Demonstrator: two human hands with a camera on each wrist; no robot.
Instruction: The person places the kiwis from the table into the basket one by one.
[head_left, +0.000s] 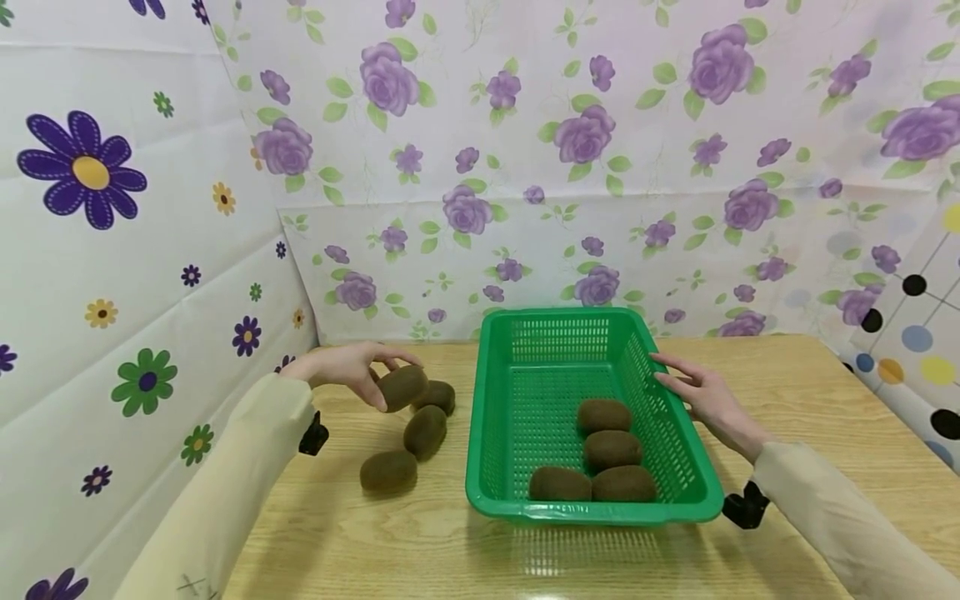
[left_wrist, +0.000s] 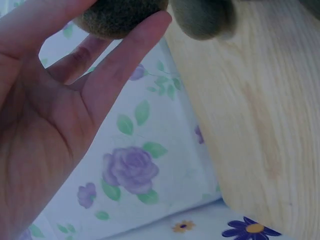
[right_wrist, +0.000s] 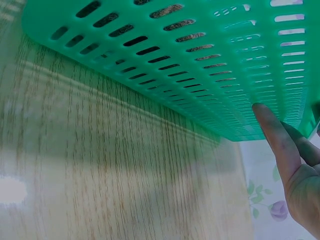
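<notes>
In the head view my left hand (head_left: 358, 371) pinches a brown kiwi (head_left: 403, 388) between thumb and fingers. The left wrist view shows that kiwi (left_wrist: 122, 17) cut off at the top, beyond my fingertips. Beside the held kiwi, three more lie on the wood: one behind it (head_left: 442, 397), one in front (head_left: 425, 432) and a nearer one (head_left: 388, 472). My right hand (head_left: 708, 400) rests extended fingers on the right rim of a green plastic basket (head_left: 480, 442). A straight finger (right_wrist: 275, 137) touches its slotted outer wall. Several kiwis (head_left: 612, 451) lie inside, towards the near end.
The basket stands on a light wooden table (head_left: 337, 542), right of the loose kiwis. A flowered cloth (head_left: 465, 208) hangs behind the table's back edge. Another patterned sheet (head_left: 150, 275) closes off the left, and a dotted one (head_left: 915, 337) hangs at the right.
</notes>
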